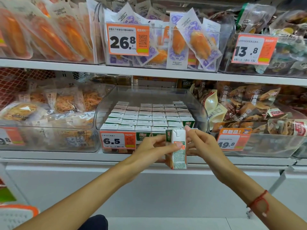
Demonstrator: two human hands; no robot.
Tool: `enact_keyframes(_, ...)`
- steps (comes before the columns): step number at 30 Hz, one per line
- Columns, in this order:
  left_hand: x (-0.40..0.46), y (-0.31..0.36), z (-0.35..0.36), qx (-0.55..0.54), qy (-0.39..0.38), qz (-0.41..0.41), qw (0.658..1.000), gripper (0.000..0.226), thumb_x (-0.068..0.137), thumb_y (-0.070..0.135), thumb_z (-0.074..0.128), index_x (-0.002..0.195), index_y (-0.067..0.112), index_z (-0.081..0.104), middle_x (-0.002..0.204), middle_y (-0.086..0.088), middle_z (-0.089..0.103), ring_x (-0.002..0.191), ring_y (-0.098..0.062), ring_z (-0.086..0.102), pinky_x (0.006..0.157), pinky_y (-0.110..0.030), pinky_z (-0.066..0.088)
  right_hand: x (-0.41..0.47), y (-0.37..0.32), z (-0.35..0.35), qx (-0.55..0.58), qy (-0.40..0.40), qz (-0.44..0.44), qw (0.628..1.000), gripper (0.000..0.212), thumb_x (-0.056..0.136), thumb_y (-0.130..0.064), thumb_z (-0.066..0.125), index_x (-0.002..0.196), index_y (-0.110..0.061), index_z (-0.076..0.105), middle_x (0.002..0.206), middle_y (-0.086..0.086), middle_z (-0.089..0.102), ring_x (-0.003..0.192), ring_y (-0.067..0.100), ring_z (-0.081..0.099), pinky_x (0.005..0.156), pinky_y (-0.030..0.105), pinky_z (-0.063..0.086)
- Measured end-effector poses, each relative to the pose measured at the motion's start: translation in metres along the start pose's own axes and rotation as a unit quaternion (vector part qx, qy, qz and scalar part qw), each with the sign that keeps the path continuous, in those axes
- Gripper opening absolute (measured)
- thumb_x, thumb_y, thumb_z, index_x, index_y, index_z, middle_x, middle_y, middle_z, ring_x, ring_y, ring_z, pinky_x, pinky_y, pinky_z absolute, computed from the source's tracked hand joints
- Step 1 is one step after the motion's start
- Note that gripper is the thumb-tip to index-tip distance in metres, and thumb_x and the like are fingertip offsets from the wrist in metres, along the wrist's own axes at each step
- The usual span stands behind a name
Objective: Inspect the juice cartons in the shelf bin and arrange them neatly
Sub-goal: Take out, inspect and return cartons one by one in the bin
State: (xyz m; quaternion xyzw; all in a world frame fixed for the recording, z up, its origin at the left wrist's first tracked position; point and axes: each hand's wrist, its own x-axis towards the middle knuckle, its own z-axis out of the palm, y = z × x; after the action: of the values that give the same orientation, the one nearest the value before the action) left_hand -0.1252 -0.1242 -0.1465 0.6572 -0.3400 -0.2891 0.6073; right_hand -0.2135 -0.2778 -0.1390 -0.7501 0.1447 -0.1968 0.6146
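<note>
A small juice carton (176,148) is held upright in the air just in front of a clear plastic shelf bin (201,110), level with the bin's front wall. The carton is white with green and orange print, and its narrow side panel faces the camera. The left hand (150,151) grasps it from the left, thumb pressed across the near face and fingers wrapped behind. The right hand (201,146) pinches its upper right edge, thumb up beside the top corner and fingers curled toward the carton's far side.

Behind the carton, the bin holds rows of matching juice cartons (146,117) packed upright, tops showing in a tidy grid. The back rows have a few gaps. An orange price tag reading 6.5 (117,141) is clipped on the bin's front wall, left of the held carton.

A red string bracelet (259,202) circles the right wrist. Left of the bin sits a bin of pale snack packets (54,103); right of it, brown snack pouches (245,103) behind a 49.8 tag (230,141). On the shelf above the bin, purple-and-white packets (187,39) stand behind a 26.8 tag (127,41).
</note>
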Motion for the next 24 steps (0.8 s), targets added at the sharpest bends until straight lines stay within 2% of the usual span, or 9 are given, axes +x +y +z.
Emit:
enact_keyframes(3, 0.001, -0.001, 0.003, -0.018, 0.031, 0.029, 0.999, 0.024, 0.087, 0.038, 0.069, 0.111, 0.039, 0.068, 0.101, 0.012, 0.075, 0.095, -0.003, 0.07, 0.077, -0.019, 0.057, 0.0, 0.0, 0.002, 0.01, -0.009, 0.011, 1.0, 0.05, 0.083, -0.052, 0.053, 0.104, -0.008, 0.066, 0.087, 0.012, 0.07, 0.072, 0.01, 0.07, 0.061, 0.017, 0.055)
enact_keyframes(5, 0.002, 0.0, 0.003, -0.066, 0.064, 0.041, 0.995, 0.028, 0.088, 0.035, 0.069, 0.115, 0.031, 0.068, 0.102, 0.007, 0.074, 0.092, -0.007, 0.072, 0.071, -0.018, 0.057, -0.001, 0.002, 0.003, 0.003, -0.043, 0.01, 0.999, 0.043, 0.088, -0.049, 0.052, 0.113, -0.017, 0.065, 0.099, 0.005, 0.072, 0.09, 0.013, 0.071, 0.076, 0.025, 0.058)
enact_keyframes(8, 0.003, 0.003, 0.002, -0.127, 0.118, 0.054, 0.983, 0.022, 0.088, 0.033, 0.069, 0.109, 0.026, 0.069, 0.107, 0.001, 0.073, 0.088, -0.008, 0.073, 0.066, -0.017, 0.056, -0.006, 0.003, 0.007, -0.027, -0.109, 0.013, 0.994, 0.035, 0.097, -0.042, 0.048, 0.127, -0.029, 0.059, 0.116, -0.007, 0.069, 0.106, 0.009, 0.066, 0.095, 0.033, 0.053)
enact_keyframes(11, 0.003, 0.003, -0.001, -0.136, 0.15, 0.061, 0.977, 0.013, 0.089, 0.035, 0.068, 0.101, 0.031, 0.07, 0.102, 0.005, 0.075, 0.084, -0.005, 0.073, 0.062, -0.017, 0.056, -0.008, 0.001, 0.011, -0.033, -0.134, 0.012, 0.99, 0.036, 0.097, -0.035, 0.052, 0.132, -0.031, 0.056, 0.117, -0.008, 0.07, 0.109, 0.009, 0.065, 0.098, 0.031, 0.051)
enact_keyframes(14, 0.001, 0.004, -0.001, -0.136, 0.151, 0.069, 0.977, 0.01, 0.09, 0.033, 0.066, 0.099, 0.035, 0.069, 0.095, 0.01, 0.077, 0.085, -0.004, 0.073, 0.061, -0.015, 0.055, -0.009, -0.002, 0.012, -0.012, -0.134, 0.009, 0.991, 0.036, 0.095, -0.028, 0.057, 0.131, -0.027, 0.058, 0.117, -0.006, 0.07, 0.111, 0.011, 0.065, 0.1, 0.031, 0.05)
enact_keyframes(17, 0.0, 0.004, 0.0, -0.127, 0.156, 0.077, 0.977, 0.012, 0.092, 0.035, 0.063, 0.103, 0.038, 0.068, 0.095, 0.014, 0.076, 0.089, -0.003, 0.072, 0.065, -0.016, 0.056, -0.007, -0.001, 0.014, -0.008, -0.11, 0.002, 0.994, 0.046, 0.086, -0.034, 0.065, 0.131, -0.025, 0.058, 0.113, -0.008, 0.072, 0.107, 0.008, 0.066, 0.095, 0.026, 0.052)
enact_keyframes(19, 0.001, 0.003, 0.0, -0.113, 0.168, 0.08, 0.976, 0.017, 0.092, 0.038, 0.061, 0.108, 0.035, 0.069, 0.097, 0.012, 0.076, 0.093, -0.005, 0.072, 0.074, -0.02, 0.058, -0.005, 0.0, 0.016, -0.016, -0.082, -0.006, 0.997, 0.054, 0.077, -0.04, 0.07, 0.128, -0.026, 0.059, 0.102, -0.012, 0.074, 0.097, 0.003, 0.069, 0.08, 0.017, 0.054)
enact_keyframes(22, 0.002, 0.0, 0.0, -0.117, 0.186, 0.082, 0.972, 0.015, 0.094, 0.029, 0.062, 0.106, 0.03, 0.071, 0.094, 0.01, 0.077, 0.088, -0.005, 0.073, 0.069, -0.019, 0.057, -0.004, 0.002, 0.019, -0.046, -0.012, -0.035, 0.998, 0.048, 0.074, -0.031, 0.079, 0.119, -0.027, 0.063, 0.088, -0.01, 0.073, 0.08, -0.004, 0.067, 0.064, 0.009, 0.05)
enact_keyframes(24, 0.001, 0.0, 0.001, -0.124, 0.178, 0.073, 0.973, 0.017, 0.093, 0.028, 0.064, 0.109, 0.027, 0.072, 0.094, 0.008, 0.077, 0.087, -0.006, 0.073, 0.068, -0.02, 0.058, -0.004, 0.004, 0.021, -0.092, 0.029, -0.072, 0.993, 0.051, 0.072, -0.026, 0.084, 0.118, -0.028, 0.062, 0.094, -0.008, 0.067, 0.077, -0.006, 0.065, 0.063, 0.009, 0.05)
